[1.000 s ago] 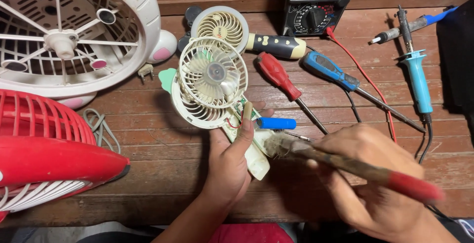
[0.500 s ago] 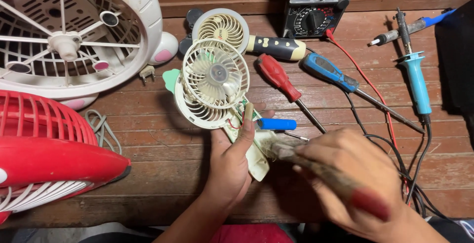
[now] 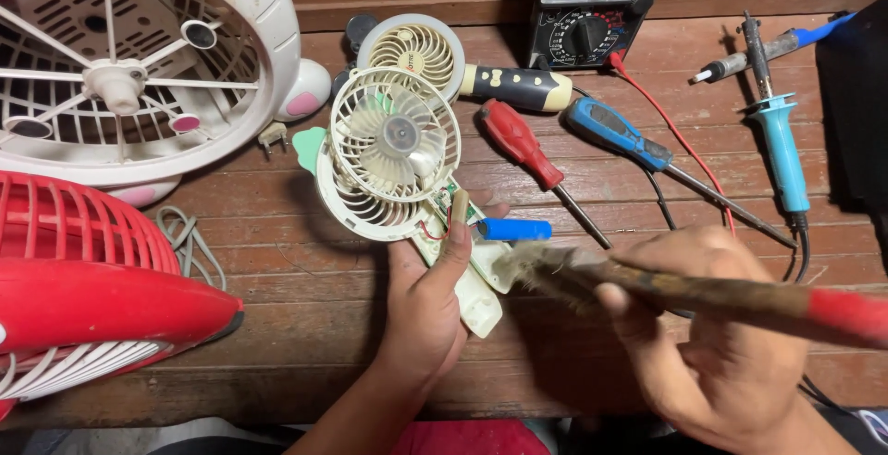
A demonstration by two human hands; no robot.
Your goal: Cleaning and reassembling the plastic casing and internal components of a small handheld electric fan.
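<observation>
Nearest, the right hand (image 3: 731,344) is closed around a paintbrush (image 3: 703,293) with a worn wooden handle and red end, its bristles resting on the opened handle of a small handheld fan (image 3: 398,164). The left hand (image 3: 425,302) grips that handle from below, fingers (image 3: 455,233) curled about it and the thumb pressed just beside the bare circuit board. The fan is held above the middle of the wooden surface (image 3: 305,325), its round head tilted to the far left.

I judge the thin red wire at the board the likeliest thing to suffer: a hard sweep of the bristles could snag it and pull it loose. The blue battery (image 3: 515,229) lies just right of the open handle, and the brush could nudge it so it rolls. Loosened dust may also be pushed deeper in.

The only container here is the opened handle shell, holding the board and wiring; how much else sits in it I cannot tell.

Farther off lie a red screwdriver (image 3: 518,145), a blue screwdriver (image 3: 620,136), a soldering iron (image 3: 782,154) and a multimeter (image 3: 592,6). At the left stand a red fan (image 3: 83,298) and a white fan (image 3: 139,67).
</observation>
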